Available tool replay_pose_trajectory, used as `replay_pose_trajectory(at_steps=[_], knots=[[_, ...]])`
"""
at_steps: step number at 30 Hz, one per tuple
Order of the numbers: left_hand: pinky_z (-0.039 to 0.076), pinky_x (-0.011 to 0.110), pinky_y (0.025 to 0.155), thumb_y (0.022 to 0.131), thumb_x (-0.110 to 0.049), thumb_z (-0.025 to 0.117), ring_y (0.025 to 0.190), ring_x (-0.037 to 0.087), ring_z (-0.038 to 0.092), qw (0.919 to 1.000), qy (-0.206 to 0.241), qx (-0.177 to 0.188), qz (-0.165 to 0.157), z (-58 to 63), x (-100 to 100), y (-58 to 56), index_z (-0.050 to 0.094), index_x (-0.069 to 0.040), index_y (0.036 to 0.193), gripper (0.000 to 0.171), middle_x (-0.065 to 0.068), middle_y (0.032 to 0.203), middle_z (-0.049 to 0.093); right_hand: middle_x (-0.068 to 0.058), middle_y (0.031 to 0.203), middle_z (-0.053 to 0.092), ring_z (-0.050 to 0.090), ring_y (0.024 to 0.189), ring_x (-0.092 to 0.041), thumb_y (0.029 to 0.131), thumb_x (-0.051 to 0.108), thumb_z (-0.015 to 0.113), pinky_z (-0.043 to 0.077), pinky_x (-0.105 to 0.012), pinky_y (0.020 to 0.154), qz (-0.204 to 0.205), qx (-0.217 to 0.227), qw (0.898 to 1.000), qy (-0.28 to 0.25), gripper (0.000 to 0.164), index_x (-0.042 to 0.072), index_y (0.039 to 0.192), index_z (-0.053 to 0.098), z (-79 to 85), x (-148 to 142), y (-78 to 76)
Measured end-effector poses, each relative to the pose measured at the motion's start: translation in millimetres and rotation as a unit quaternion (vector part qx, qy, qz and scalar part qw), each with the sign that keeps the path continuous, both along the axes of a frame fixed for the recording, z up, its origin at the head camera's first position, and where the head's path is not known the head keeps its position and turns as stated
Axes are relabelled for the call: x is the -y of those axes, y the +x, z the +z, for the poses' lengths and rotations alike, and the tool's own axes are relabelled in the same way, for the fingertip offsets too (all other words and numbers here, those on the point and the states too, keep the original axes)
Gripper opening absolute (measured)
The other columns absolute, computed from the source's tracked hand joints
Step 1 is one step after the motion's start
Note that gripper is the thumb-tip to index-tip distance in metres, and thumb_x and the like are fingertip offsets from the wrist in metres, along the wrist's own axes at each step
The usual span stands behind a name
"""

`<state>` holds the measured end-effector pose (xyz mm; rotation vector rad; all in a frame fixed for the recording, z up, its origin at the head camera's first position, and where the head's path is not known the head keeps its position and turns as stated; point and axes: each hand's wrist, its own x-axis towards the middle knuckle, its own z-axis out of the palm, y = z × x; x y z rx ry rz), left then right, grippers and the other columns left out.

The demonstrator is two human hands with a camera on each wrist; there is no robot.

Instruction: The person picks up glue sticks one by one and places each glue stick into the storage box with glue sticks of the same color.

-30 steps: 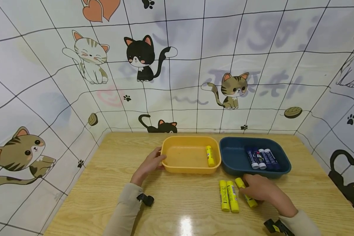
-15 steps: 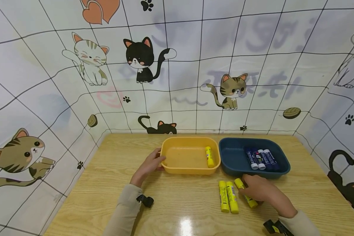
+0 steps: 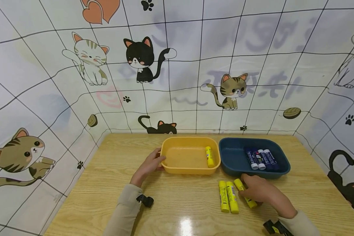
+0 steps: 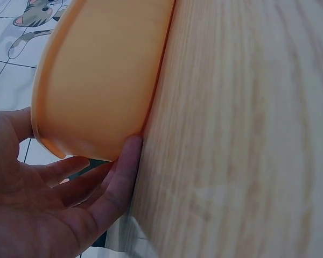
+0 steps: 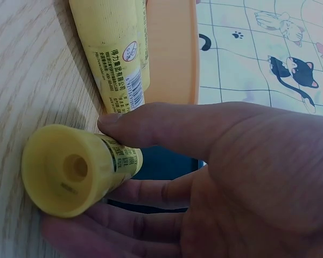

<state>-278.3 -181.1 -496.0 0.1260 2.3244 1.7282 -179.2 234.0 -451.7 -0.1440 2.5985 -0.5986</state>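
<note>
My right hand [image 3: 258, 188] holds a yellow glue stick [image 3: 241, 185] against the table, thumb on one side and fingers on the other. In the right wrist view the hollow end of that glue stick [image 5: 59, 172] faces the camera. Left of it lie two more yellow glue sticks [image 3: 223, 196], side by side. My left hand [image 3: 148, 164] grips the left end of a yellow bin [image 3: 183, 170], its thumb at the rim and fingers against the outer wall in the left wrist view. A single yellow glue stick [image 3: 209, 157] lies inside this bin.
A dark blue bin [image 3: 234, 157] stands beside the yellow bin, just beyond my right hand. Several navy glue sticks with white ends [image 3: 264, 159] lie in its right half. Cat-patterned cloth [image 3: 183, 75] hangs behind the wooden table [image 3: 171, 203] and at both sides.
My right hand and its glue stick have shifted very slightly left. The left hand, both bins and the other glue sticks look the same.
</note>
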Motion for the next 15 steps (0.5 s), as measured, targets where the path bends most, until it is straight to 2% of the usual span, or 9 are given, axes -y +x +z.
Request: replay_pose_trajectory(at_steps=[10,15], knots=[[0.066,0.042,0.080,0.106,-0.019,0.054,0.110,0.030,0.069,1.0000,0.000,-0.003,-0.002,0.9,-0.2,1.0,0.039,-0.009,0.158,0.055,0.024,0.138,0.058,-0.007,0.079,0.055,0.057,0.058,-0.020,0.091,0.022,0.076,0.052,-0.031,0.047,0.000,0.003,1.000,-0.009,0.031,0.008,0.110,0.057,1.3,1.1,1.3],[0.066,0.042,0.080,0.106,-0.019,0.054,0.110,0.030,0.069,1.0000,0.001,-0.001,-0.002,1.4,-0.4,1.2,0.039,-0.009,0.158,0.054,0.024,0.138,0.058,-0.007,0.081,0.056,0.057,0.060,-0.020,0.092,0.023,0.076,0.053,-0.033,0.048,0.000,0.003,1.000,-0.014,0.034,0.007,0.116,0.057,2.1,0.9,0.5]])
